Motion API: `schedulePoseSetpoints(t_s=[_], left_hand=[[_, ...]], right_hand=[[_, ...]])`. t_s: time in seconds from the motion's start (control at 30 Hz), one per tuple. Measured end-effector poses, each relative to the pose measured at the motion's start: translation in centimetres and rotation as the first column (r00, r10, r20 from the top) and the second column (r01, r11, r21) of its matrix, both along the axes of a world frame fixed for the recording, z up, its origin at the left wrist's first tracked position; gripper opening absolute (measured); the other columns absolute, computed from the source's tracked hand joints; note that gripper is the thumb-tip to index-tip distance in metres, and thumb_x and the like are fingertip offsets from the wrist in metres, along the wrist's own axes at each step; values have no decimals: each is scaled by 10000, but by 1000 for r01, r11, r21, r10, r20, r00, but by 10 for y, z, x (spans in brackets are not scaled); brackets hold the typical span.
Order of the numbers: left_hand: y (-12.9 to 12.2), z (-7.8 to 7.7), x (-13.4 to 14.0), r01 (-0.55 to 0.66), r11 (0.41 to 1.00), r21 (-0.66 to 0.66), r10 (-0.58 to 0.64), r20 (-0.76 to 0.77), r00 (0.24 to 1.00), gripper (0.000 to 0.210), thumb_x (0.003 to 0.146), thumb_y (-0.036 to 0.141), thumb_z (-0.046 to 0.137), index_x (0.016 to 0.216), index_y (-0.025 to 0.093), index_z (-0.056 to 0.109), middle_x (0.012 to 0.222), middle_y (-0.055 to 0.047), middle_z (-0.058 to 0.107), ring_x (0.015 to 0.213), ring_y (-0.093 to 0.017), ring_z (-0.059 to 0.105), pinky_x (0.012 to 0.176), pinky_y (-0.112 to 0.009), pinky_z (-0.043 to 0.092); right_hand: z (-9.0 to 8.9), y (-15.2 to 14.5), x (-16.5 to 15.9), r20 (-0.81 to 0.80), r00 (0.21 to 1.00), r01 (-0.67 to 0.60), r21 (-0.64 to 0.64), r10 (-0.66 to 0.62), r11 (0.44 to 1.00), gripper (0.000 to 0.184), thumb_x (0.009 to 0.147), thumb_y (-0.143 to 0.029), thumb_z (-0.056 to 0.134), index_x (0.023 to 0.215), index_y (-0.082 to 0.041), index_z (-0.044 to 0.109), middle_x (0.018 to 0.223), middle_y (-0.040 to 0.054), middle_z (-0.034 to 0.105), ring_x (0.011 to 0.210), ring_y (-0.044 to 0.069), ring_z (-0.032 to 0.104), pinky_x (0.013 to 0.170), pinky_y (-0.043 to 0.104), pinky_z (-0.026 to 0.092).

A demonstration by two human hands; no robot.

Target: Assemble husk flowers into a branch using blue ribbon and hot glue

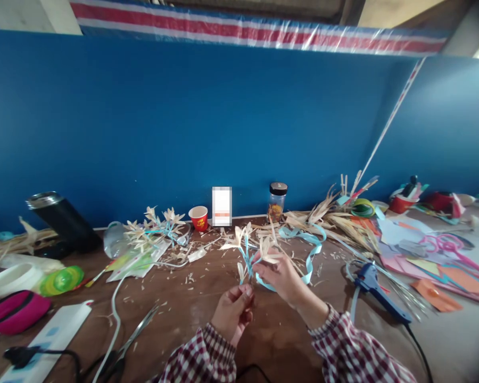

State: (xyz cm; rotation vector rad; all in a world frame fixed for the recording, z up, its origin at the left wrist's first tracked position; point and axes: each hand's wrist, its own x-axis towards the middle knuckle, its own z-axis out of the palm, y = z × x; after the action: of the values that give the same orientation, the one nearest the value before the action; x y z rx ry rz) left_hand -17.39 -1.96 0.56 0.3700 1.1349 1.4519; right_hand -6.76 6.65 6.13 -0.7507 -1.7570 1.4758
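My left hand is closed, thumb pinched against the bent fingers around the foot of the spray, which I see held upright to the right of the cup and nearer to me. My right hand is half curled at the spray's right side, thumb and fingertips close together by the blue stems, just under a pale flower; from here I cannot tell whether it grips a stem or only touches one. Both wrists come out of checked sleeves.

Past the right hand, to the right of the cup, a pale blue ribbon lies in loops on the brown table. I see dry shreds strewn on my side of the cup. Just right of the cup is a white block blurred into squares, and farther right a dark-lidded jar. Just left of the cup I have a second bunch of flowers.

Well right of the cup lie dry husks, then paper and, nearer me, a blue glue gun. Left of the cup, beyond the second bunch, is a black flask. Scissors lie left of the cup and nearer me; farther left are a power strip and a pink pouch. Behind the cup I face a blue board
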Motion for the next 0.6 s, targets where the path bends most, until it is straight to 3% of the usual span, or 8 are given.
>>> schedulePoseSetpoints(t_s=[0.1,0.17,0.2,0.3,0.37,0.47,0.53,0.6], left_hand=[[0,2,-7,73,997,-1,-73,-80,994,391,506,454,780,677,136,629,550,8,567,470,-78,486,421,-177,363],[0,3,-22,69,997,-30,-75,-299,951,375,573,446,731,791,147,671,652,-30,634,561,-136,560,457,-216,409],[0,3,-32,53,998,-32,-61,-430,901,366,595,420,713,849,158,684,696,-42,658,588,-159,577,467,-231,414],[3,1,-60,-84,995,46,89,-771,631,166,640,343,664,681,190,711,671,-51,678,648,-184,593,600,-253,432],[8,-3,-69,-51,999,-1,24,-877,481,140,662,325,634,641,206,707,643,-49,676,625,-185,591,617,-258,419],[20,-9,-65,53,984,-171,-178,-952,248,187,711,317,568,615,202,679,595,-26,652,585,-160,573,619,-257,404],[29,-11,-56,77,970,-230,-241,-949,202,157,679,284,589,560,194,641,567,-16,630,570,-152,564,612,-258,404],[35,-12,-49,85,965,-249,-261,-942,212,126,608,206,625,487,192,590,520,-8,598,552,-156,557,608,-267,410]], right_hand=[[-5,7,5,32,999,20,-22,-20,1000,217,743,-365,635,807,-159,616,586,-41,486,509,80,416,459,191,336],[-8,14,9,50,997,68,-25,-66,997,248,736,-387,638,812,-151,627,553,-47,479,468,72,388,429,192,309],[-10,17,11,55,994,100,-22,-99,995,262,732,-395,641,819,-147,633,555,-44,494,466,72,395,428,192,311],[-18,26,15,48,984,174,-13,-173,985,298,720,-407,649,844,-136,646,590,-25,550,484,78,446,442,193,349],[-23,29,15,44,981,190,-15,-189,982,320,722,-417,643,864,-131,652,594,-19,565,477,79,452,431,191,353],[-28,30,14,44,982,183,1,-183,983,329,737,-429,622,852,-125,667,614,2,587,492,92,466,422,197,355],[-30,28,13,43,984,173,15,-173,985,327,740,-430,617,841,-124,675,608,2,581,497,96,464,427,202,357],[-32,27,12,41,985,166,24,-167,986,320,735,-425,620,827,-124,675,582,-10,554,486,91,445,434,204,352]])
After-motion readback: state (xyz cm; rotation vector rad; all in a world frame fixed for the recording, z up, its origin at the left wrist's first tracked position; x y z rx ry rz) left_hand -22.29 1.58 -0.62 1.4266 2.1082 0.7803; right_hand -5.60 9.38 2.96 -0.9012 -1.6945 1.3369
